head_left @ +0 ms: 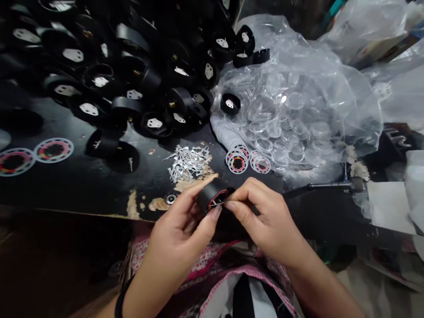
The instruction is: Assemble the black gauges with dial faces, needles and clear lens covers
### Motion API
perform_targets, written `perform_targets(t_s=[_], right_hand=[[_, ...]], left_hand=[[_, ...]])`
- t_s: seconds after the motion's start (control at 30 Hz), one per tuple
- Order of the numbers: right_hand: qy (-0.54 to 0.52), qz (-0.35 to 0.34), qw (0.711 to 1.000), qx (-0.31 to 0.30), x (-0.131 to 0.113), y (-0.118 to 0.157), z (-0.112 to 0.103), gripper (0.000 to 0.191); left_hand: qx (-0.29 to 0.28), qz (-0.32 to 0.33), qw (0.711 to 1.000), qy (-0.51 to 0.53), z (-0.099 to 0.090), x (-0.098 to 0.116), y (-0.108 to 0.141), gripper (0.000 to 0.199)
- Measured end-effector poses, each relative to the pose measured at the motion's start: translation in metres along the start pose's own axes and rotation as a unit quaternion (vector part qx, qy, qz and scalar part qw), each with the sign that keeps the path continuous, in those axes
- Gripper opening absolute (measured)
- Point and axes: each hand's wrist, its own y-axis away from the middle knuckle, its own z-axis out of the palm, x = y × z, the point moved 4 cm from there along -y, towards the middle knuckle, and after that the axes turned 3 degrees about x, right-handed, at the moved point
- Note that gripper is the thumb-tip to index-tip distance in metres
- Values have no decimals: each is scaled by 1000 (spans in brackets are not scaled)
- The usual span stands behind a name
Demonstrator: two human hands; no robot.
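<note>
Head view shows, nearest to you, your pink-edged cloth and one dark band on your left wrist. Your left hand is curved around a black case, by the near edge of the table; its fingers and thumb are closed on this case, which is tilted, so that its dial is turned towards your right hand. There, the thumb and forefinger are pinched together on a thin needle, which reaches across the dial. Just beside your left hand, a small ring lies on the table. Behind the case is a loose heap of pointers, and to its right are printed discs. Farther away, clear caps lie with a plastic bag, and many other cases crowd the left side
</note>
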Motion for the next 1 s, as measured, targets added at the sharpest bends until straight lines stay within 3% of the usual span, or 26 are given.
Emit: perform_targets(t_s=[0.3,0.6,0.9,1.0], right_hand=[[-3,3,1000,8,0,0,1,18],[42,-13,998,36,-6,3,3,20],[27,28,999,-1,-9,2,7,21],[28,38,999,3,-10,-1,10,23]], left_hand=[[-15,38,999,-31,0,2,0,33],[-24,26,998,-60,-5,-1,4,33],[-6,63,987,-147,-15,-1,11,34],[-1,38,990,-138,-19,-4,12,31]])
